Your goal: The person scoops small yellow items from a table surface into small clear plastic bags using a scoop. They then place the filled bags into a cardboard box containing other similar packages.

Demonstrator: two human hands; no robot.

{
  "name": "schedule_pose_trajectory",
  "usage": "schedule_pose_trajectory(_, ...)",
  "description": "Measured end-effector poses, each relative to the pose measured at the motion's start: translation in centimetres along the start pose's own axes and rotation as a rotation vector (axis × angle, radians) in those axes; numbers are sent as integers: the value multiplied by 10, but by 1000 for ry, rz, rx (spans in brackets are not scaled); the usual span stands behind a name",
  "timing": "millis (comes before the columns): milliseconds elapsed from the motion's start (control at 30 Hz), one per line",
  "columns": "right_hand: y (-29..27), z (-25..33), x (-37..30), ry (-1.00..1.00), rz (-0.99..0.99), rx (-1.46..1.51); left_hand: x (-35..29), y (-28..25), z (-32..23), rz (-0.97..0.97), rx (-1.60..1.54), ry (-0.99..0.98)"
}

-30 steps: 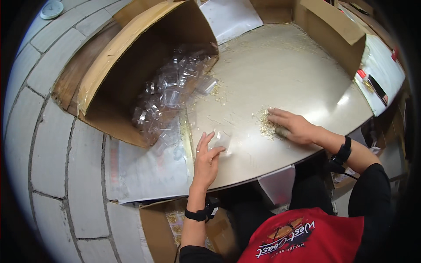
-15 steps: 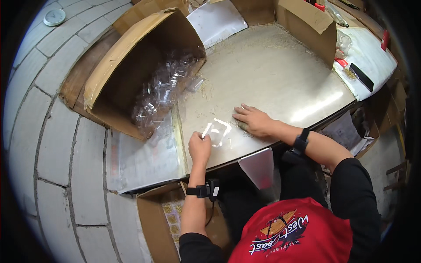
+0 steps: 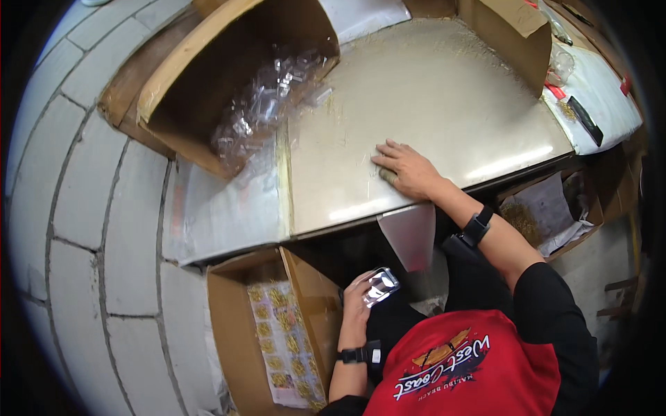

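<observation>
My left hand (image 3: 357, 297) is closed on a small clear plastic box (image 3: 381, 287), which shines with reflections. It is held below the table's front edge, just right of an open cardboard carton (image 3: 305, 291). Rows of small clear boxes with gold-coloured pieces (image 3: 275, 363) lie inside that carton. My right hand (image 3: 408, 170) rests palm down on the smooth tabletop (image 3: 444, 90) near the front edge, fingers stretched out and holding nothing I can see. A few thin slivers lie on the surface beside it.
A cardboard box on its side (image 3: 201, 76) spills clear plastic boxes (image 3: 267, 104) at the table's left. A cardboard flap (image 3: 506, 41) stands at the back right. A black-handled tool (image 3: 585, 120) lies on a white sheet. A translucent chute-like piece (image 3: 409, 239) hangs from the front edge.
My left hand has carried the clear plastic box off the tabletop, down and toward me, beside the lower carton. My right hand stays on the table. The whole view has shifted.
</observation>
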State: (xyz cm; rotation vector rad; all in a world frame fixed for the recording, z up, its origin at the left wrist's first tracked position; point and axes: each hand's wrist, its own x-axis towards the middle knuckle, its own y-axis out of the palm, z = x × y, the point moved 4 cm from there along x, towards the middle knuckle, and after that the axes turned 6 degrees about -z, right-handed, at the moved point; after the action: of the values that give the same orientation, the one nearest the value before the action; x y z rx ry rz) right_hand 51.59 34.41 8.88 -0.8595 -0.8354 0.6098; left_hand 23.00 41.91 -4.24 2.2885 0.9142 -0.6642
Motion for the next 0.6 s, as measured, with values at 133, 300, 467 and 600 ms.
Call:
schedule_pose_trajectory(133, 3, 25, -31, 7, -127, -7, 12, 44, 53, 274, 57, -269)
schedule_pose_trajectory(300, -18, 66, -71, -20, -102, 15, 26, 85, 66, 379, -63, -303)
schedule_pose_trajectory(467, -65, 61, -115, -89, -160, 252, 21, 87, 58, 476, -66, -245)
schedule_pose_trajectory(600, -72, 47, -163, 48, -161, 410, 24, 81, 73, 429, -30, -187)
